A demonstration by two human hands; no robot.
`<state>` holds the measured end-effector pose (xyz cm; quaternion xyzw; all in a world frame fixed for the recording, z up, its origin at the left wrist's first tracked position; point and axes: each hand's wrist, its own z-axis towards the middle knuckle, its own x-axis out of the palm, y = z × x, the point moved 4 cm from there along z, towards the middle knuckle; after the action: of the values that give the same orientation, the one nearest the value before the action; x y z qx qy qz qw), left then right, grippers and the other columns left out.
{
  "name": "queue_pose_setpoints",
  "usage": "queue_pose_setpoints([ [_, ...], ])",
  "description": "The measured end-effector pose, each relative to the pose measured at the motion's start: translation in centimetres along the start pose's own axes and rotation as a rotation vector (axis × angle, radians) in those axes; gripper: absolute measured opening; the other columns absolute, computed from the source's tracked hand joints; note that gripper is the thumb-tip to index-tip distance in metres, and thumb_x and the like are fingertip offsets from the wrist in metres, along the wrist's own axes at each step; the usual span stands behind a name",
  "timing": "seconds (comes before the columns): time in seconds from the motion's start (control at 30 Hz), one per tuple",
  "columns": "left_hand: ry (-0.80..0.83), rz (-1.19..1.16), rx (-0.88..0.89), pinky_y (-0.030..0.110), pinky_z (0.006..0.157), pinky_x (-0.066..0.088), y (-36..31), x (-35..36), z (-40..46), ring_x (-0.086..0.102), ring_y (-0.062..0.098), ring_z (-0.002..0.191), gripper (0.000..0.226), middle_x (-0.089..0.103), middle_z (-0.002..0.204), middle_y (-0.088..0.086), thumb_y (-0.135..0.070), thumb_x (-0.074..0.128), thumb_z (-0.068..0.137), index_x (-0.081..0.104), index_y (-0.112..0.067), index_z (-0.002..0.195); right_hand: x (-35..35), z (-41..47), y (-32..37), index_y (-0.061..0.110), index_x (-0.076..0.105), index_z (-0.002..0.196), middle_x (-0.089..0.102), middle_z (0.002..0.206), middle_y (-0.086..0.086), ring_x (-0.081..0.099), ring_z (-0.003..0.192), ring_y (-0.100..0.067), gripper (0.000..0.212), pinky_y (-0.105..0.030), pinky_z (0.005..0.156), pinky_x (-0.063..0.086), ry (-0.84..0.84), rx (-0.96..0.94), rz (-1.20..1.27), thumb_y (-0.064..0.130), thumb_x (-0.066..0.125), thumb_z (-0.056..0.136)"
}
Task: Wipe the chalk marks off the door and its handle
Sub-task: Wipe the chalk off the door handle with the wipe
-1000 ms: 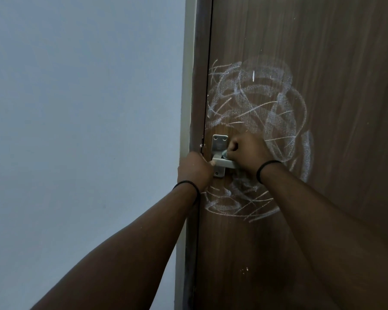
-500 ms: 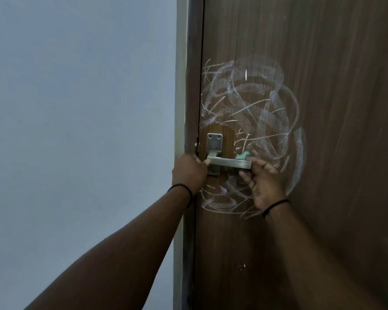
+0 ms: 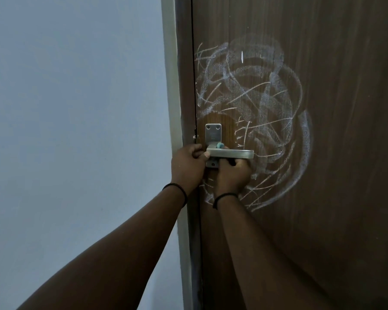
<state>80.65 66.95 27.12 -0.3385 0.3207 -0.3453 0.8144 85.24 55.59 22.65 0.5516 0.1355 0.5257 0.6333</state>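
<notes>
A brown wooden door carries white chalk scribbles above, right of and below its handle. The metal lever handle sits on a steel plate near the door's left edge. My left hand grips the door's edge beside the plate, thumb on the handle's base. My right hand is under the lever, fingers curled up behind it. A bit of teal cloth shows above the lever by the plate; the remainder of it is hidden.
A pale blue-grey wall fills the left half of the view. A light door frame strip runs between wall and door. The door's lower part is dark and bare of chalk.
My right hand moved left from the lever's free end to under its base, and the teal cloth went with it along the lever toward the plate. My left hand stayed on the door edge.
</notes>
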Motion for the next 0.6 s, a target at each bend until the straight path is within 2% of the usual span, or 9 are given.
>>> queue_pose_setpoints([
  [0.07,0.008,-0.052,-0.017,0.025,0.091,0.05,0.3,0.1,-0.1,0.061,0.009,0.101,0.036,0.07,0.117,0.001,-0.026,0.065,0.092,0.065,-0.015,0.127,-0.5,-0.1,-0.7,0.005,0.07,0.087,0.072,0.088,-0.008,0.067,0.081,-0.019,0.007,-0.033,0.076,0.054,0.066,-0.075,-0.106,0.012,0.07,0.086],
  [0.2,-0.008,-0.136,-0.074,0.035,0.082,0.058,1.4,0.4,-1.2,0.07,0.014,0.09,0.025,0.075,0.093,-0.003,-0.039,0.063,0.092,0.074,-0.02,0.103,-1.4,-1.3,-1.2,0.019,0.065,0.078,0.066,0.073,0.007,0.062,0.068,-0.006,0.01,-0.028,0.068,0.052,0.142,-0.081,-0.166,0.013,0.069,0.086],
  [0.27,-0.022,-0.129,-0.11,0.036,0.08,0.059,2.3,0.7,-2.3,0.069,0.012,0.084,0.028,0.074,0.087,-0.005,-0.045,0.062,0.091,0.075,-0.021,0.095,-1.5,-1.6,-1.4,0.018,0.065,0.075,0.068,0.07,0.006,0.065,0.067,-0.01,0.011,-0.031,0.066,0.055,0.138,-0.013,-0.217,0.016,0.072,0.084],
  [0.33,-0.043,-0.097,-0.145,0.037,0.08,0.059,3.0,0.9,-3.3,0.068,0.009,0.08,0.025,0.074,0.082,-0.006,-0.043,0.063,0.09,0.076,-0.022,0.091,-1.3,-1.9,-1.7,0.014,0.069,0.078,0.071,0.069,-0.001,0.068,0.065,-0.017,0.006,-0.034,0.062,0.059,0.159,0.129,-0.19,0.015,0.072,0.083],
  [0.43,-0.093,-0.113,-0.188,0.038,0.084,0.059,3.2,0.9,-3.6,0.07,0.012,0.084,0.016,0.076,0.087,-0.004,-0.03,0.07,0.087,0.079,-0.021,0.097,-0.7,-2.5,-1.5,0.006,0.072,0.09,0.071,0.069,-0.005,0.063,0.057,-0.013,0.006,-0.023,0.048,0.052,0.231,0.339,0.098,0.005,0.068,0.087],
  [0.53,-0.183,-0.14,-0.174,0.031,0.076,0.059,2.0,0.7,-2.8,0.069,0.007,0.075,0.011,0.075,0.08,-0.008,-0.027,0.072,0.085,0.079,-0.022,0.092,-0.3,-2.6,-0.9,0.007,0.072,0.108,0.072,0.083,-0.007,0.06,0.065,-0.008,0.02,-0.019,0.057,0.051,0.376,0.372,0.233,0.001,0.06,0.093],
  [0.6,-0.251,-0.123,-0.145,0.02,0.069,0.054,1.2,0.8,-2.2,0.065,0.003,0.071,0.01,0.074,0.08,-0.008,-0.025,0.071,0.086,0.079,-0.022,0.091,-0.8,-2.5,-0.7,0.009,0.072,0.111,0.074,0.096,-0.009,0.064,0.075,-0.012,0.024,-0.027,0.07,0.055,0.427,0.369,0.254,0.0,0.056,0.095],
])
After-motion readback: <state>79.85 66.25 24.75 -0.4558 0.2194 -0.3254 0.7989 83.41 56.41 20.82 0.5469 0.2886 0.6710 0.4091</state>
